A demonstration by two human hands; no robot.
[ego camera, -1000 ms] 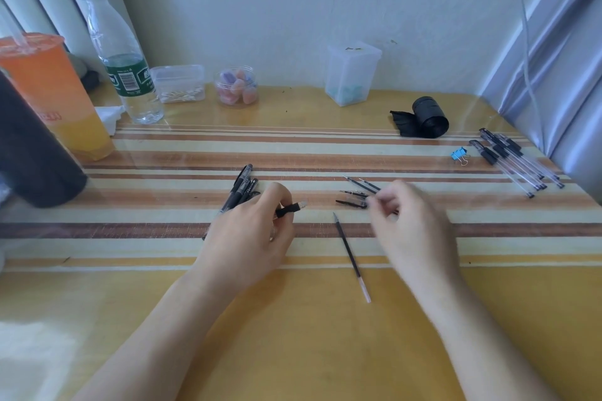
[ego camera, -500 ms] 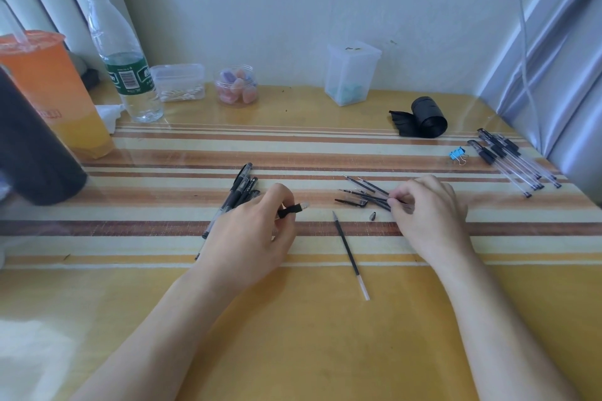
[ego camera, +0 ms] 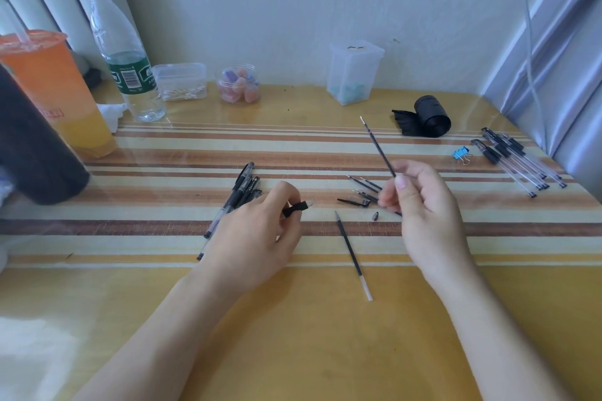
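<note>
Your right hand [ego camera: 423,205] has just lifted a pinched refill [ego camera: 379,148], ready for the barrel [ego camera: 296,208] your left hand [ego camera: 257,234] grips.

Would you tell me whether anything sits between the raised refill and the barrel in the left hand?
Nothing visible between refill and barrel; a loose refill and tip cone lie flat on the table below.

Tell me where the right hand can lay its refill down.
Free: the yellow table front between the forearms; the stripes between the pen pile and the small jar. Crowded: loose parts beside the right hand.
</note>
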